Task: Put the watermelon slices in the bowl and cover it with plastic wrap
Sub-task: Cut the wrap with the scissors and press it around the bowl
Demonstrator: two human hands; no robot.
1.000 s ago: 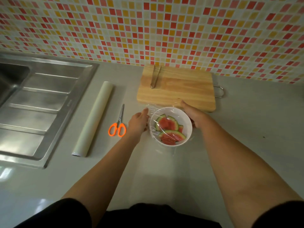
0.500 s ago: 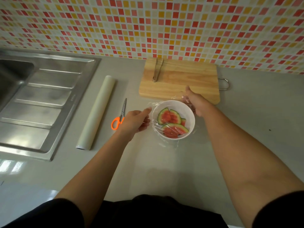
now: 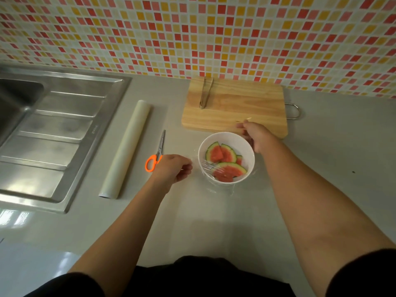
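A white bowl (image 3: 234,141) stands on the grey counter just in front of the cutting board. Several watermelon slices (image 3: 220,154) with green rind lie inside it. Clear plastic wrap (image 3: 208,168) is stretched over the bowl, wrinkled at the near left rim and trailing onto the counter around the base. My right hand (image 3: 256,136) rests at the bowl's far right rim, fingers closed on the wrap there. My left hand (image 3: 174,168) hovers a short gap left of the bowl, fingers curled in, nothing visibly held.
A plastic wrap roll (image 3: 126,146) lies lengthwise left of the orange-handled scissors (image 3: 160,146). Metal tongs (image 3: 206,94) lie on the wooden cutting board (image 3: 235,110) against the tiled wall. A steel sink (image 3: 53,129) with its drainer fills the left side.
My left hand has come off the bowl's left rim and pulled back, curling shut. My right hand has stayed at the far right rim, shifting slightly along the wrap.
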